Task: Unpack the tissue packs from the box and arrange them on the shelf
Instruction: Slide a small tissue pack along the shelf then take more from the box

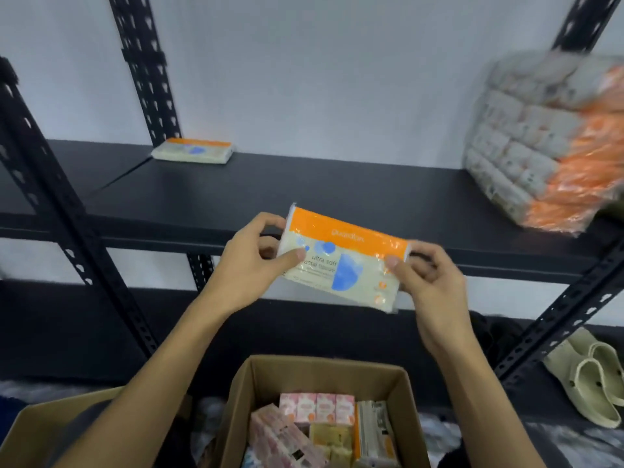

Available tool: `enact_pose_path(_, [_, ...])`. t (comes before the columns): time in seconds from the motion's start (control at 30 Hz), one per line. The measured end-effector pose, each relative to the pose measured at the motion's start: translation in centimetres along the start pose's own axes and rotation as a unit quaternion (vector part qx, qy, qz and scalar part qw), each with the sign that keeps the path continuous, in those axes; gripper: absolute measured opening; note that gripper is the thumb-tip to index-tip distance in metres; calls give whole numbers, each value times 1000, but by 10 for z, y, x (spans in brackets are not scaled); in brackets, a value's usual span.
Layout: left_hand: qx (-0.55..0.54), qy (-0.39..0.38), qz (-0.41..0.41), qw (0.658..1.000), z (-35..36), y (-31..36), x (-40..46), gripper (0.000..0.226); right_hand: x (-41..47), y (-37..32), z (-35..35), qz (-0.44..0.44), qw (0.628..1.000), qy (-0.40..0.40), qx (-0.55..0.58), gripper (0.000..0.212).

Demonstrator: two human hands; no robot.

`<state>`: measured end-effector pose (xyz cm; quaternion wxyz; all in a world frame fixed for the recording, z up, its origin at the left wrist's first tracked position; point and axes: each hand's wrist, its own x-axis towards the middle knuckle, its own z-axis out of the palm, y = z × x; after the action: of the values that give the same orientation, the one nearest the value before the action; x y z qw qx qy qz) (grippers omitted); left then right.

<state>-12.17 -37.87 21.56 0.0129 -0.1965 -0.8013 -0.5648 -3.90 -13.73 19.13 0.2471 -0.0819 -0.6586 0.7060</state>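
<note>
Both hands hold one flat tissue pack (341, 261), orange on top with blue shapes, in front of the black shelf (304, 194). My left hand (250, 265) pinches its left end and my right hand (429, 285) pinches its right end. The pack hangs in the air just before the shelf's front edge. Another like pack (192, 151) lies flat at the back left of the shelf. Below, an open cardboard box (317, 376) holds several small tissue packs (317, 407), pink and yellow.
A large plastic-wrapped bundle of tissue packs (547, 143) leans on the shelf's right end. Black perforated uprights (141, 69) frame the shelf. A pair of pale clogs (587, 383) sits on the lower board at right. A second cardboard box (50, 427) stands at lower left.
</note>
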Motion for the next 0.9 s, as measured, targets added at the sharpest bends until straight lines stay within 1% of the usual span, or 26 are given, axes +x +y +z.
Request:
enact_pose_path(0.07, [82, 33, 17, 996, 2, 8, 11, 34, 25, -16, 8, -40, 998, 33, -48, 19])
enact_pose_path(0.17, [146, 87, 23, 985, 9, 13, 37, 33, 68, -24, 23, -80, 982, 68, -156, 19])
enact_pose_path(0.23, [205, 97, 17, 974, 13, 9, 56, 33, 95, -20, 30, -73, 966, 69, -237, 24])
enact_pose_path(0.33, [305, 96, -5, 947, 18, -1, 76, 40, 121, -3, 38, -44, 933, 48, -354, 25])
enact_pose_path(0.43, [314, 94, -27, 945, 18, -4, 84, 44, 128, 4, 45, -44, 885, 62, -459, 26])
enact_pose_path(0.53, [305, 75, -35, 949, 16, 4, 89, 55, 127, -4, 46, -36, 876, 70, -476, 29])
enact_pose_path(0.57, [312, 73, -25, 947, 16, 7, 91, 55, 126, -8, 47, -55, 865, 62, -496, 31])
enact_pose_path(0.63, [341, 69, 22, 937, 19, 15, 95, 48, 124, -12, 49, -142, 827, 27, -543, 34])
enact_pose_path(0.67, [358, 62, 52, 930, 22, 19, 99, 44, 123, -13, 52, -191, 808, -3, -557, 34])
enact_pose_path(0.73, [388, 27, 98, 916, 33, 26, 104, 40, 123, -14, 60, -239, 765, -83, -593, 36])
enact_pose_path(0.77, [404, 0, 111, 908, 40, 25, 107, 40, 123, -13, 64, -235, 747, -124, -610, 39])
enact_pose_path(0.8, [418, -29, 116, 901, 47, 22, 110, 42, 125, -11, 67, -221, 737, -161, -618, 42])
enact_pose_path(0.83, [425, -58, 113, 896, 52, 17, 112, 44, 126, -8, 68, -202, 734, -191, -620, 44])
enact_pose_path(0.9, [418, -90, 106, 898, 57, 5, 114, 47, 128, -2, 68, -176, 733, -218, -619, 46])
